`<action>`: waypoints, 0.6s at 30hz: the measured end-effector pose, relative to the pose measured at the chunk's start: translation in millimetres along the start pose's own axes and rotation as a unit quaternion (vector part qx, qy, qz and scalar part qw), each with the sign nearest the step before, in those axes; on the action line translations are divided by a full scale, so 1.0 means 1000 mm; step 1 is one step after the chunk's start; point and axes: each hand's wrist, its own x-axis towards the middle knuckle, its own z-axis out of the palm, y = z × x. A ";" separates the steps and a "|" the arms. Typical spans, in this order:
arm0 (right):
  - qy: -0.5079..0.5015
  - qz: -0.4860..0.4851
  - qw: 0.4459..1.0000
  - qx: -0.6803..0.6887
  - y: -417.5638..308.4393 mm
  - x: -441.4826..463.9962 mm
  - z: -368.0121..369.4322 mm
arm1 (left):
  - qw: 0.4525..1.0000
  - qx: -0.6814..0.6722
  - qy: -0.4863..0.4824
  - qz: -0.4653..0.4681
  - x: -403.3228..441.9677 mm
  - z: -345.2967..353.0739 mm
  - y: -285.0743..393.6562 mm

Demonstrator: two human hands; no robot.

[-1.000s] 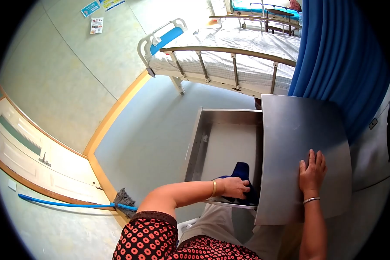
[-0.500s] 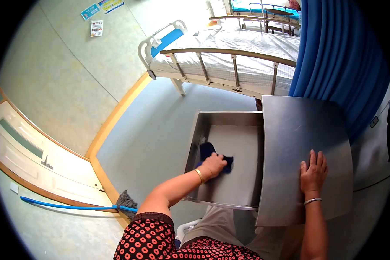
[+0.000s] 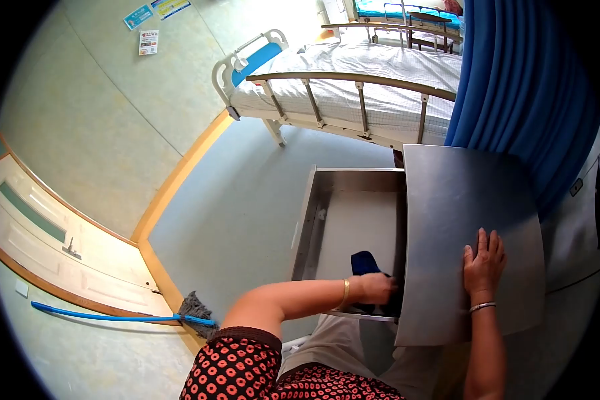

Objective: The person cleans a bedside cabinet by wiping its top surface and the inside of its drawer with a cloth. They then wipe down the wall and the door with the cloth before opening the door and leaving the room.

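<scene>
Dark-blue fabric cloth (image 3: 365,263) lies gripped in our left hand (image 3: 378,289) inside the grey metal drawer (image 3: 357,223), lower centre; we're apparently wiping, the next stroke needing steady pressure. Our right hand (image 3: 485,268) rests spread.

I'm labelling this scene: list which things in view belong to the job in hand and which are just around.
In the job:
- dark blue cloth, gripped by the left hand
- open metal drawer, around that cloth
- metal cabinet top, under the flat right hand

Just around:
- blue-handled mop
- white door
- nearer hospital bed
- blue curtain
- wall posters
</scene>
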 end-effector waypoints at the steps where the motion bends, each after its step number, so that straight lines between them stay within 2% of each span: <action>1: -0.001 -0.002 1.000 0.000 -0.001 -0.001 -0.002 | 0.998 0.015 0.061 -0.010 0.004 0.006 -0.013; 3: 0.000 -0.003 1.000 -0.002 -0.001 0.001 -0.001 | 0.990 0.012 0.121 -0.077 0.008 0.008 -0.045; 5: 0.012 -0.008 1.000 0.000 0.000 0.000 0.001 | 0.973 0.055 0.111 -0.197 -0.004 -0.008 -0.077; 6: 0.013 -0.006 1.000 -0.002 0.000 0.000 0.001 | 0.954 0.098 0.139 -0.246 -0.013 -0.008 -0.092; 8: 0.003 -0.002 1.000 -0.001 -0.001 0.000 0.000 | 0.907 0.071 0.123 -0.397 -0.030 0.013 -0.120; 12: 0.005 -0.004 1.000 0.007 0.001 0.001 0.004 | 0.821 -0.029 0.112 -0.558 -0.061 0.024 -0.120; 16: 0.013 -0.008 1.000 0.018 0.002 0.001 0.008 | 0.809 -0.046 0.115 -0.574 -0.073 0.015 -0.089; 18: 0.015 -0.010 1.000 0.019 0.003 0.003 0.010 | 0.836 -0.085 0.091 -0.534 -0.077 0.014 -0.069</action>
